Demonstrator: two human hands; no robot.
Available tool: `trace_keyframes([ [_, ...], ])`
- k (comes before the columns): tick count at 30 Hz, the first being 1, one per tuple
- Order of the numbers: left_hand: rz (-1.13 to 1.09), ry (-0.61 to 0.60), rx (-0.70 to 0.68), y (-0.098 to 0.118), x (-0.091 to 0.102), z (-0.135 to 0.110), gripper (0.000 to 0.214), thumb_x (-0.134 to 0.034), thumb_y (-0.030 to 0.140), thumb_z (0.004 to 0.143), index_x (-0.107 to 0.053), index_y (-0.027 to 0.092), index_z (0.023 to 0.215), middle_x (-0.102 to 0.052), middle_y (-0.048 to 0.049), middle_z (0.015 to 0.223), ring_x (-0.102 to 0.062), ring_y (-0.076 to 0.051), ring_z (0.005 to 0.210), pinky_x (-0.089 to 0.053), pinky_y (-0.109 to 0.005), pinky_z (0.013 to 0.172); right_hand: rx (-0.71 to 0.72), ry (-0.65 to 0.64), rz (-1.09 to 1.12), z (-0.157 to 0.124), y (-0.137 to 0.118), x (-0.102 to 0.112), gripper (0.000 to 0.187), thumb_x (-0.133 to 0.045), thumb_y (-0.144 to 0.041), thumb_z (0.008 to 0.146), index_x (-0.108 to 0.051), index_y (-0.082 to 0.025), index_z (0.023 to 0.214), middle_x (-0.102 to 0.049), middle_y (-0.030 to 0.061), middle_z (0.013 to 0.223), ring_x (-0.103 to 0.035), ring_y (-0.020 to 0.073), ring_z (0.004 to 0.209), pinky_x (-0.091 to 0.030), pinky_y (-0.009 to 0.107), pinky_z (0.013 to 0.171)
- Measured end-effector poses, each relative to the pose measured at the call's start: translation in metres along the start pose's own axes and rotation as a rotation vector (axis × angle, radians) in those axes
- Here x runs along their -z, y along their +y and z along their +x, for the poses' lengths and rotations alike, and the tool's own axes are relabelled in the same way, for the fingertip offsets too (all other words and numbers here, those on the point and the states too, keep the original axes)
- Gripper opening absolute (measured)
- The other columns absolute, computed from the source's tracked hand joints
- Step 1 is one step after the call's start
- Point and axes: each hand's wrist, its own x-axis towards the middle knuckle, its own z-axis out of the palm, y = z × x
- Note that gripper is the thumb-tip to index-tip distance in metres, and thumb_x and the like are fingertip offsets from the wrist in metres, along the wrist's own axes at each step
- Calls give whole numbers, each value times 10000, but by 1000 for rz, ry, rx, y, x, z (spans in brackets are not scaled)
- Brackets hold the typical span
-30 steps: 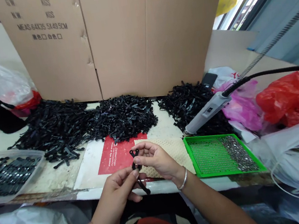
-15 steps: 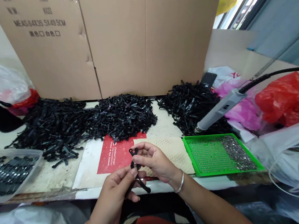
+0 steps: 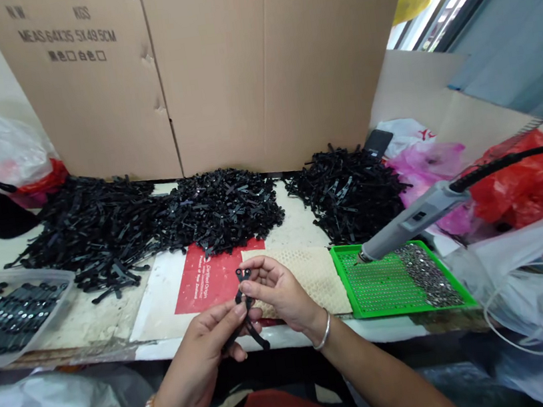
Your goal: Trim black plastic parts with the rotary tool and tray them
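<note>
My left hand (image 3: 196,355), with a beaded bracelet at the wrist, and my right hand (image 3: 279,293), with a silver bangle, both pinch a black plastic strip piece (image 3: 245,298) above the table's front edge. The piece looks forked or crossed, and my fingers hide its middle. Under my right hand lies a beige perforated mat (image 3: 307,279). A red printed card (image 3: 206,280) lies just left of my hands. A grey handheld rotary tool (image 3: 415,218) hangs on its cable to the right, touching neither hand, with its tip over a green tray.
Several heaps of black plastic pieces (image 3: 222,214) lie along a cardboard sheet (image 3: 252,65). At left, a clear tub (image 3: 14,314) holds aligned black pieces. The green tray (image 3: 393,280) holds silver studs. Plastic bags crowd the right side.
The grey tool has swung right and down, its tip now over the green tray. My hands have shifted only slightly on the black piece, and the whole view has tilted a little.
</note>
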Motion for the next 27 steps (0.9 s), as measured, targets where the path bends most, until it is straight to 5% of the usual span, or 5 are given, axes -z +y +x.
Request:
trace_keyframes([
  [4, -83, 187, -41, -2, 2, 5, 304, -811, 316, 652, -701, 132, 868, -689, -39, 791, -592, -101, 663, -498, -158, 566, 3, 101, 60, -3, 4, -2, 377, -841, -328, 659, -604, -194, 919, -593, -12, 783, -565, 116, 721, -476, 217, 672],
  [10, -241, 476, -216, -8, 7, 15, 692, -892, 245, 498, -607, 142, 1121, -660, 33, 650, -553, -64, 535, -449, -132, 497, -67, 132, 122, -15, 17, -16, 339, -830, -367, 673, -619, -175, 856, -634, -1, 810, -584, 102, 709, -487, 184, 636],
  [16, -296, 409, -180, -18, 4, 20, 415, -892, 311, 483, -728, 116, 811, -711, -17, 767, -559, -62, 585, -432, -131, 492, -10, 203, 140, -26, 29, -19, 331, -842, -319, 657, -655, -180, 892, -680, 20, 870, -620, 121, 781, -505, 201, 709],
  [22, -328, 318, -92, -19, -6, 14, 417, -919, 337, 389, -737, 138, 707, -722, -16, 733, -619, -106, 702, -504, -145, 642, 27, 224, 102, -33, 36, -13, 313, -829, -345, 661, -666, -178, 870, -678, 24, 824, -630, 137, 723, -525, 238, 699],
  [27, -255, 288, -36, -16, -12, 30, 203, -838, 246, 609, -721, 128, 725, -716, -18, 698, -631, -100, 636, -517, -142, 603, 399, 182, -531, -51, 10, 3, 292, -712, -344, 799, -664, -230, 1063, -567, 79, 1135, -580, 210, 982, -496, 353, 886],
])
